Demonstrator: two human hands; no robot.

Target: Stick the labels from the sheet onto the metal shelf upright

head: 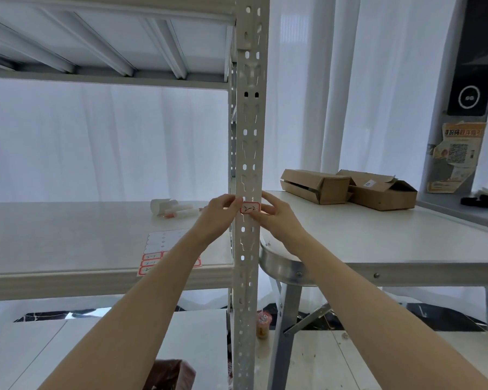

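A white perforated metal shelf upright (pixel 248 130) runs down the middle of the view. A red-bordered white label (pixel 250 208) with handwriting lies flat against its front face. My left hand (pixel 220 213) pinches the label's left edge with thumb and fingertips. My right hand (pixel 276 216) pinches its right edge from the other side of the upright. The label sheet (pixel 164 250) lies on the middle shelf board, left of the upright, with a few red-bordered labels along its near end; my left forearm covers part of it.
A shelf board (pixel 68 243) holds white tubes and a cap (pixel 172 209) behind the sheet. Right of the upright stands a folding table (pixel 392 243) with two cardboard boxes (pixel 347 187). A small cup (pixel 263 323) sits on the floor by the upright's foot.
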